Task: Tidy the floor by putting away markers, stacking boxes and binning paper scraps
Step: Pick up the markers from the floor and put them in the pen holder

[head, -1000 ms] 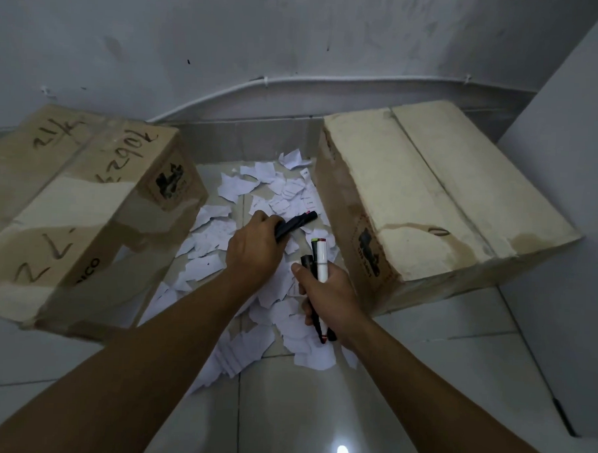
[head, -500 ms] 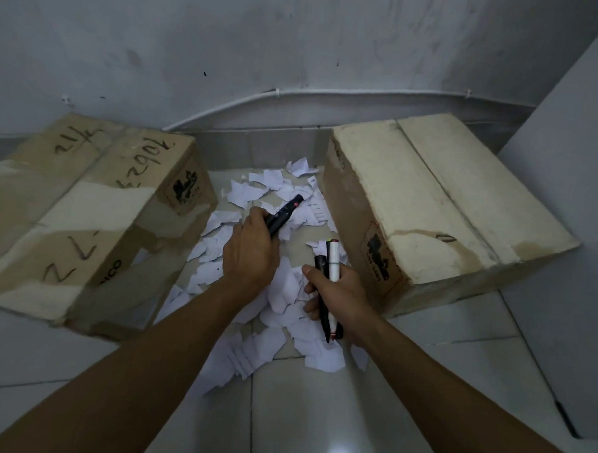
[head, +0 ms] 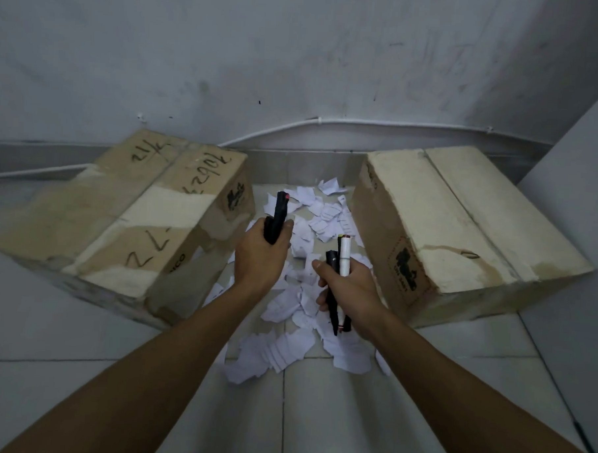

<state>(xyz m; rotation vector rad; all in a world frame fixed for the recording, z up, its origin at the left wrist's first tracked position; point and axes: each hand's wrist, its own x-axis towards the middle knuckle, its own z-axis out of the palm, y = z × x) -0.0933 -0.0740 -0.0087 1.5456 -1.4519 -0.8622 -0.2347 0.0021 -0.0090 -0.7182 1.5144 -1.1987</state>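
Note:
My left hand point(head: 260, 255) is closed around black markers point(head: 278, 215) that stick up from the fist, one with a red tip. My right hand point(head: 348, 291) grips a bundle of markers point(head: 338, 272), black ones and a white one pointing up. Both hands hover over a heap of white paper scraps point(head: 301, 308) strewn on the tiled floor. A taped cardboard box point(head: 126, 218) with handwriting lies to the left of the scraps. A second cardboard box point(head: 455, 226) lies to the right.
A grey wall point(head: 297, 72) with a white cable point(head: 363, 123) along it closes off the back. Another wall point(head: 581, 238) stands at the right. Pale floor tiles point(head: 80, 336) stretch in front of the boxes.
My left hand has lifted off the scraps and turned its markers from slanting right to pointing up. The right hand has risen slightly with its bundle. The view has pulled back.

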